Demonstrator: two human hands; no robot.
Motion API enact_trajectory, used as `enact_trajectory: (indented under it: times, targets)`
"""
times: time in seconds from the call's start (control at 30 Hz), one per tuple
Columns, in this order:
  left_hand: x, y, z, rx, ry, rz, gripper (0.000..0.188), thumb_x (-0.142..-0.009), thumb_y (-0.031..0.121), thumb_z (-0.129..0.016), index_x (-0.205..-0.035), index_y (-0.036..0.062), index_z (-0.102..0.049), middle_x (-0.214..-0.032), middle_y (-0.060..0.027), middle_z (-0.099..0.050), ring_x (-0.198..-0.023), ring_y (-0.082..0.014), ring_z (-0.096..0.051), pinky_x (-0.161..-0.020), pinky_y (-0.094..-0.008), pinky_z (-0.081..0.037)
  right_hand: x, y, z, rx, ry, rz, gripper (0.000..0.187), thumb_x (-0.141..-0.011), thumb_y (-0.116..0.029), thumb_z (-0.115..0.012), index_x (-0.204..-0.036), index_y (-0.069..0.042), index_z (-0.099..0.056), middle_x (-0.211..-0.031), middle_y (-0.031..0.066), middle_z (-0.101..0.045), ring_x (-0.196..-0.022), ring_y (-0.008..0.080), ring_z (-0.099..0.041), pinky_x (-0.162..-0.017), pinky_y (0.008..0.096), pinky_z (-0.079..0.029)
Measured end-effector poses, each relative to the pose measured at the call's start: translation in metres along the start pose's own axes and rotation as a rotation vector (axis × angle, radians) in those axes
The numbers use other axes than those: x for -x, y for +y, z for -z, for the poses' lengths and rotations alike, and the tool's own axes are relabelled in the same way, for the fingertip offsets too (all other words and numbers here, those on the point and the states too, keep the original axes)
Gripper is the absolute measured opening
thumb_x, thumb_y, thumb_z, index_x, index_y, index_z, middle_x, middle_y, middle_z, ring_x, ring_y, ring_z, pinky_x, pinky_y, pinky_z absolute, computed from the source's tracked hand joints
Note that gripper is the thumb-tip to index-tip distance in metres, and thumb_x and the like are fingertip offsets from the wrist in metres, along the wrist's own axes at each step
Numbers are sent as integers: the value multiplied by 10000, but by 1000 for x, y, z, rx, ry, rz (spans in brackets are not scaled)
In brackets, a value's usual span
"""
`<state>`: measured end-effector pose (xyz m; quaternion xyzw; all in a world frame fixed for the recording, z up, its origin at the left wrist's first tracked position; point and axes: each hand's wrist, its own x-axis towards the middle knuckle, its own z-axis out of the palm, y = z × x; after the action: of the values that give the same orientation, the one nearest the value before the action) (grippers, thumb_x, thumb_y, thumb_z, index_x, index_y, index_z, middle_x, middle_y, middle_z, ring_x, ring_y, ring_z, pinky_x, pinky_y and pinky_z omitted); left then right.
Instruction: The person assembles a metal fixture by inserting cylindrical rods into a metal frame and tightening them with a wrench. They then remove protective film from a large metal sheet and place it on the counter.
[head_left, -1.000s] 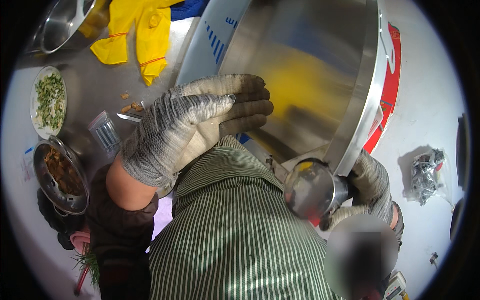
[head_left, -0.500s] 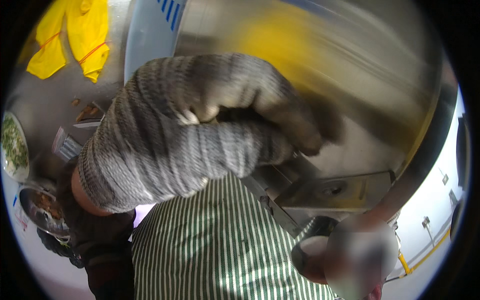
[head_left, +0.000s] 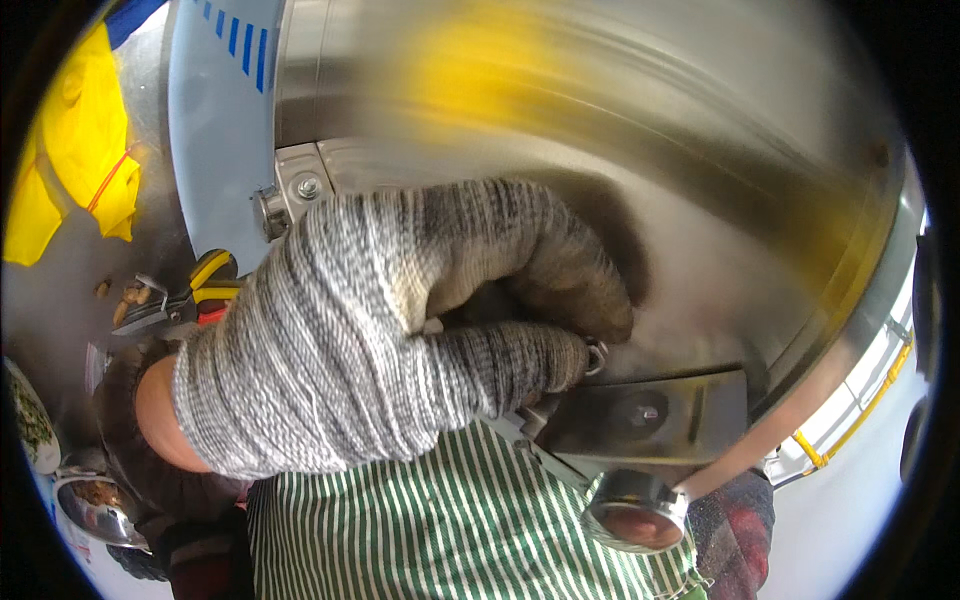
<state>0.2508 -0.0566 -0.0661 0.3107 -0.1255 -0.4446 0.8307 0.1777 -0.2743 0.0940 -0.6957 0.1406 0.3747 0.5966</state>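
Observation:
My left hand [head_left: 400,320], in a grey-and-white striped knit glove with dirty fingertips, reaches across from the left with thumb and fingertips pinched together. At the tip of the thumb shows the edge of a small shiny metal ring [head_left: 597,357], perhaps a washer or nut; the fingers hide the rest. Just under the fingertips sits a steel bracket plate [head_left: 690,412] with a bolt in it, fixed inside a large curved stainless-steel wall [head_left: 700,130]. A short shiny metal cylinder [head_left: 637,512] is below the plate. My right hand is out of sight; a plaid cloth [head_left: 740,525] shows at the lower right.
A pale blue panel [head_left: 225,130] stands left of the steel wall, beside another bolted bracket [head_left: 303,185]. Farther left are yellow gloves or sleeves [head_left: 85,140], yellow-handled pliers [head_left: 212,275], a plate of greens [head_left: 32,420] and a metal bowl [head_left: 98,510]. A green-striped apron [head_left: 420,520] covers my front.
My left hand has moved slightly down in the picture, still pinched, and now sits close above the bracket plate. The view has shifted, and the blurred shape at lower right is gone.

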Motion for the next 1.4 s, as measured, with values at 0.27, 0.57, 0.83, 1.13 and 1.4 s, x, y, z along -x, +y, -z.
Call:
enact_trajectory:
  times: [0.27,0.57,0.83,1.13,1.4]
  targets:
    - [-7,-6,12,-101,-79,-21,172,-793,89,-692,-943,8,-679,-846,-119,-677,-716,-198,-666,-647,-300,-554,2,5,-4,-46,62,-54,914,-598,-262,-865,-1327,-2,-379,-1162,166,-591,-1037,283,-600,-857,420,-512]
    - [-5,-13,6,-200,-118,-70,177,-791,86,-685,-954,19,-684,-853,-115,-676,-724,-201,-663,-656,-306,-552,10,12,-7,-59,88,-59,936,-587,-263,-873,-1334,-6,-370,-1171,171,-586,-1050,291,-594,-867,432,-507]
    - [-2,-22,-4,-286,-135,-126,183,-790,84,-678,-964,29,-688,-859,-111,-675,-732,-204,-660,-664,-310,-550,22,20,-8,-67,83,-67,955,-577,-263,-879,-1339,-9,-362,-1178,175,-581,-1062,299,-588,-877,443,-502]
    - [-1,-23,-10,-374,-155,-178,193,-788,81,-670,-975,40,-693,-866,-106,-674,-740,-208,-657,-674,-316,-547,32,21,-9,-67,93,-70,977,-566,-263,-886,-1346,-12,-353,-1187,180,-576,-1076,307,-581,-887,456,-497]
    - [1,-26,-13,-436,-166,-226,203,-787,78,-663,-985,50,-697,-872,-102,-672,-748,-211,-655,-682,-321,-545,36,20,-13,-61,89,-76,997,-556,-264,-893,-1351,-15,-345,-1195,184,-571,-1088,314,-576,-896,466,-492]
